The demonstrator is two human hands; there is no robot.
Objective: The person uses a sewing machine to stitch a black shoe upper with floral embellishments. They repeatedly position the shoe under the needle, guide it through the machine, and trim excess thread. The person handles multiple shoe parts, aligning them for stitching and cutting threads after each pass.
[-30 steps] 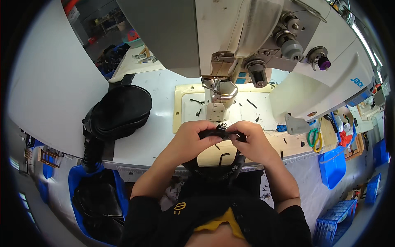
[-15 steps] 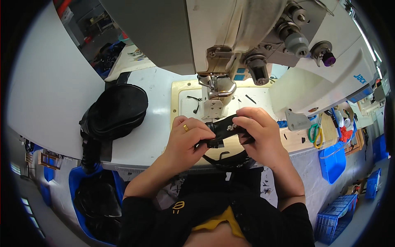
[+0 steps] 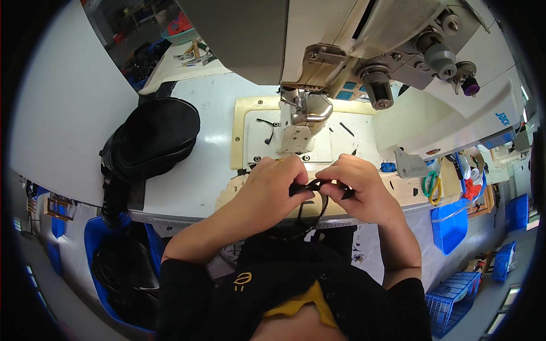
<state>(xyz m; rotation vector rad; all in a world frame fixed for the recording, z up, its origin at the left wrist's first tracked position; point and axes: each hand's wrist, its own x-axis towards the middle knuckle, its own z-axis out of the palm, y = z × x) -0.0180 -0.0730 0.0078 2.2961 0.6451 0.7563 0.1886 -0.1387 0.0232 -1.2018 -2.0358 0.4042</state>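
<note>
Both hands meet over the front edge of the sewing table, closed on a black strap point(image 3: 312, 186). My left hand point(image 3: 277, 183) pinches it between thumb and fingers, and my right hand point(image 3: 359, 184) grips it a short way to the right. A thin loop of the strap hangs down below the fingers toward my lap. Much of the piece is hidden by the hands. Just beyond them rises the post of a white sewing machine point(image 3: 297, 138), apart from both hands.
A black bag point(image 3: 151, 136) lies on the table at left, above a blue bin point(image 3: 94, 238) of black pieces. Scissors with green and yellow handles point(image 3: 435, 187) lie at right, near a blue tray point(image 3: 450, 227). Black scraps dot the machine bed point(image 3: 335, 150).
My hands have drawn closer together and the strap between them is turned and bunched. The shiny ornament that showed on it is no longer visible. The whole view has shifted slightly.
</note>
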